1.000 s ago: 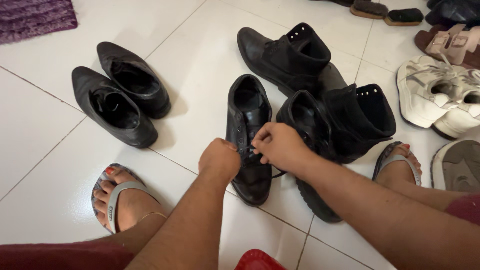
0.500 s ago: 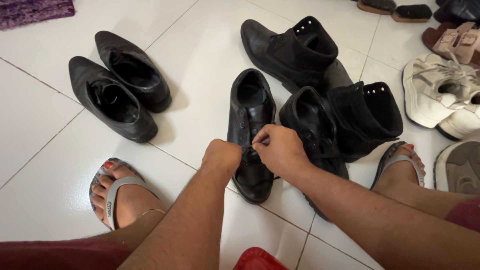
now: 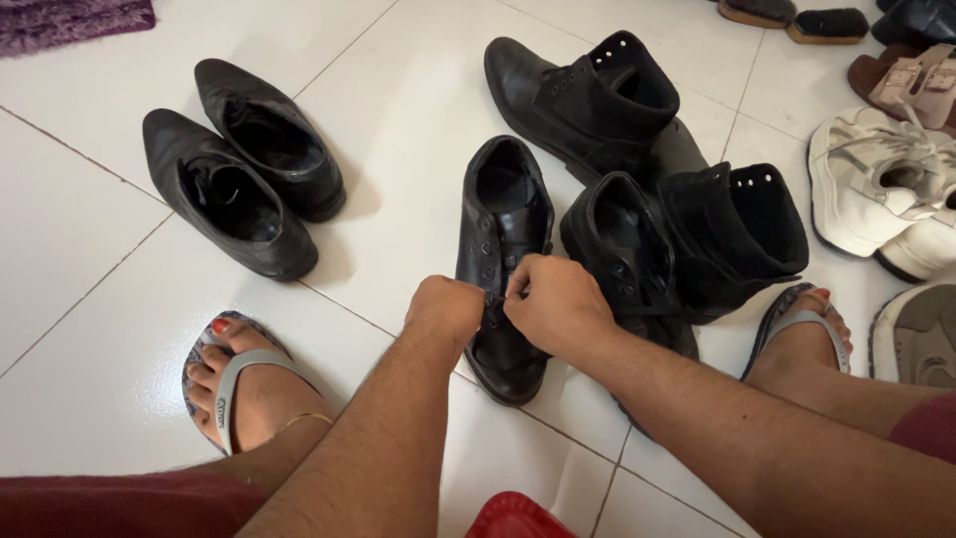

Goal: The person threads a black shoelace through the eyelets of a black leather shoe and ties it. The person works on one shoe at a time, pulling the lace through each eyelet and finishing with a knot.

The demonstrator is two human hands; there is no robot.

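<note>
Both hands meet over the front of a black lace-up shoe (image 3: 503,239) that sits on the white tiled floor (image 3: 398,130) near the centre of the view, its toe pointing toward six o'clock and its opening toward twelve. The left hand (image 3: 445,311) is curled into a fist against the shoe's nine-o'clock side; the right hand (image 3: 556,304) is at its three-o'clock side, thumb and forefinger pinched together on the lace at the eyelets. The two hands are almost touching, knuckles close, both closed on the lacing, though the lace itself is mostly hidden under the fingers.

Just beside the shoe at three o'clock lies its mate (image 3: 622,254), partly under the right forearm. Touching that one, toward two o'clock, a black ankle boot (image 3: 737,234) stands with its cuff open, and a second black ankle boot (image 3: 583,95) lies at twelve to one o'clock. Well apart at ten o'clock, a pair of black slip-on dress shoes (image 3: 239,159) rests side by side. At three o'clock, near the frame edge, are white sneakers (image 3: 876,189). The person's feet in grey flip-flops (image 3: 239,384) are planted at eight o'clock and four o'clock. A purple rug (image 3: 75,18) shows at eleven o'clock.
</note>
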